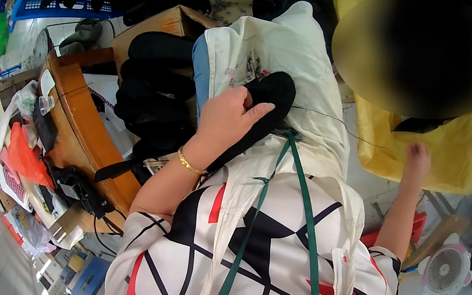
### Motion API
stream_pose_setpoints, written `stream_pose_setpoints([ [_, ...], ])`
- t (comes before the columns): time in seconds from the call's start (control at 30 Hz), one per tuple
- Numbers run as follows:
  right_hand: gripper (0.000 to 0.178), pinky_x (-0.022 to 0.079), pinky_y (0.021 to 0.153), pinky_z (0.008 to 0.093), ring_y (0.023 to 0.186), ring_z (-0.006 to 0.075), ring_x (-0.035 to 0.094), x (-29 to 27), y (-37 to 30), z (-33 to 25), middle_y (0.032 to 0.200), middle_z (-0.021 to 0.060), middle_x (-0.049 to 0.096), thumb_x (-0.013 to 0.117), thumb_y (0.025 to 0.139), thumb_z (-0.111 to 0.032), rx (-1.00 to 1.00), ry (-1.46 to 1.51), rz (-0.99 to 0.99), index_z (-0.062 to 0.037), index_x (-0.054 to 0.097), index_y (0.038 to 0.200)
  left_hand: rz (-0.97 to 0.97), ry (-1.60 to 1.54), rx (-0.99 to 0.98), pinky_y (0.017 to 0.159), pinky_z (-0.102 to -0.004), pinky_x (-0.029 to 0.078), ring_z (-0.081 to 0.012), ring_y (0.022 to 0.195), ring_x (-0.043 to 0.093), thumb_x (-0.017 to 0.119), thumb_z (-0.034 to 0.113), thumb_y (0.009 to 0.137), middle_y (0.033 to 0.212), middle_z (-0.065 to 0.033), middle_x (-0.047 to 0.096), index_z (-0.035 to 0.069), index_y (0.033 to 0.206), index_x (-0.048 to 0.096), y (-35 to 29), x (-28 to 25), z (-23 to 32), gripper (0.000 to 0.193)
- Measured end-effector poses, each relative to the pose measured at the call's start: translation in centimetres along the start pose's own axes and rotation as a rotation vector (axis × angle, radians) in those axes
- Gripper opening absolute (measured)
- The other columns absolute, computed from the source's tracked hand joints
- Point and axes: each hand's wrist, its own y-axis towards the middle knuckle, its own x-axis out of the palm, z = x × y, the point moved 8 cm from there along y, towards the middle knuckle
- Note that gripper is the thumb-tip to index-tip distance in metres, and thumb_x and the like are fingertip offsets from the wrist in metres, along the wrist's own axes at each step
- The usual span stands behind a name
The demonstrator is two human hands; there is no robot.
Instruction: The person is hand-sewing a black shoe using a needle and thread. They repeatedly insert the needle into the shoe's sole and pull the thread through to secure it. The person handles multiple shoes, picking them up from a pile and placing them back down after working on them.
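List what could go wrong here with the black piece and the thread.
1. The thread is drawn taut from the black shoe-shaped piece toward the right hand; a hard pull might snap it.
2. The left hand grips the piece on the lap; fingers near the stitching point could get pricked, though no needle is visible.
3. The stacked black pieces beside the knee might topple.

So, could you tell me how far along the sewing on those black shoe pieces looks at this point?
A stack of black pieces lies on the wooden table, though I cannot tell finished from waiting. In hand: the left hand presses one black piece on the cream cloth, and a thin thread runs toward the raised right hand. This piece is mid-stitch, not yet set aside.
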Motion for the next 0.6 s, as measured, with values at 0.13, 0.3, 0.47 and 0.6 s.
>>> stream_pose_setpoints([
  [0.13,0.010,0.054,0.071,0.0240,0.081,0.0103,0.064,18.6,-11.3,-9.5,0.095,0.0043,0.066,0.064,0.095,-0.005,0.230,0.181,-0.417,-0.0056,0.066,0.105,0.019,-0.210,0.036,0.061,-0.0388,0.049,-0.0306,0.064,0.062,0.070,0.029,0.090,0.073,-0.0140,0.066,0.001,0.085,0.066,0.3,0.6,-1.0,0.029],
  [0.3,0.010,0.052,0.066,0.0308,0.078,0.0190,0.064,32.0,-23.4,-20.7,0.089,0.0064,0.062,0.067,0.088,-0.006,-0.689,-0.299,-1.016,-0.0076,0.067,0.098,-0.037,-0.524,-0.071,0.058,-0.0248,0.043,-0.0054,0.064,0.050,0.071,0.013,0.090,0.068,-0.0007,0.061,-0.002,0.088,0.066,-0.1,1.0,-2.4,0.016],
  [0.47,0.015,0.052,0.068,0.0387,0.088,0.0309,0.063,37.3,-26.3,-22.0,0.094,0.0087,0.060,0.064,0.081,-0.006,-1.104,-0.706,-1.069,-0.0114,0.066,0.095,-0.077,-0.424,-0.031,0.058,-0.0236,0.043,-0.0055,0.063,0.051,0.069,0.013,0.091,0.070,0.0005,0.062,-0.001,0.089,0.066,-0.3,0.4,-1.7,0.014],
  [0.6,0.016,0.052,0.070,0.0391,0.091,0.0306,0.062,38.8,-26.5,-21.4,0.095,0.0080,0.060,0.062,0.080,-0.005,-1.181,-0.762,-1.106,-0.0121,0.065,0.094,-0.117,-0.598,-0.055,0.055,-0.0220,0.042,-0.0047,0.061,0.050,0.066,0.014,0.093,0.071,0.0034,0.060,0.003,0.090,0.065,0.3,0.9,-3.6,0.012],
])
